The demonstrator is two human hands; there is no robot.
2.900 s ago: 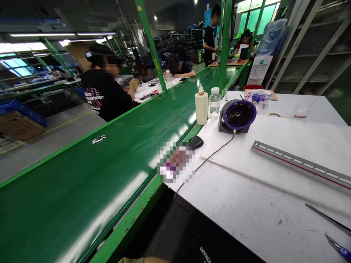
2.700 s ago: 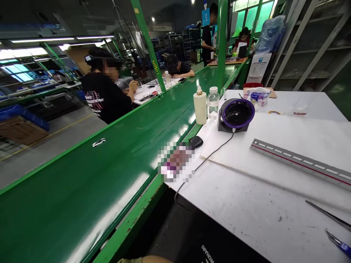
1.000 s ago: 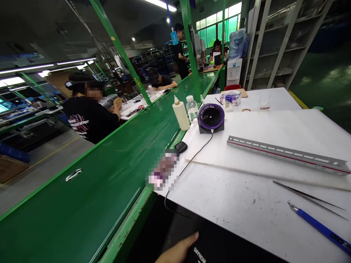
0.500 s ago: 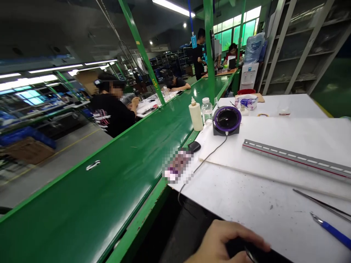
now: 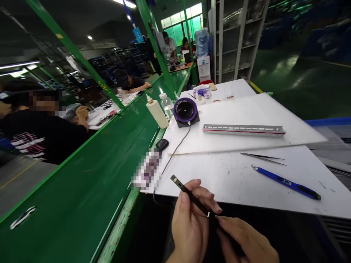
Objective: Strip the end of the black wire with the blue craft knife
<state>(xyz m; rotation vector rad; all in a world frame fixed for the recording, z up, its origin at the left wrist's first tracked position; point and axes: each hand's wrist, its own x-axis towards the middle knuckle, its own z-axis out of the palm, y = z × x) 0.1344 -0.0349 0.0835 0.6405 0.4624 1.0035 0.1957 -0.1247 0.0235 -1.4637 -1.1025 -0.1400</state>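
Observation:
A thin dark strip (image 5: 192, 197) with a pale patch at its upper end is held in front of the table's near edge. My left hand (image 5: 192, 223) is wrapped round the strip, thumb on one side and fingers on the other. At the strip's lower right end, my right hand (image 5: 244, 237) is closed with its fingertips on it. A small shiny piece shows between the two hands. Tweezers (image 5: 263, 158) and a blue cutter (image 5: 285, 181) lie on the white table beyond my right hand.
A slotted metal rail (image 5: 244, 130) lies on a white foam sheet (image 5: 290, 109). A round purple fan (image 5: 185, 110) with a cable, a squeeze bottle (image 5: 157, 112) and a clear bottle (image 5: 166, 104) stand behind. A green conveyor (image 5: 90, 175) runs along the left, with people beyond it.
The view has turned right. Both hands are now in view with the dark strip between them; earlier only one hand showed at the bottom edge, on a dark item.

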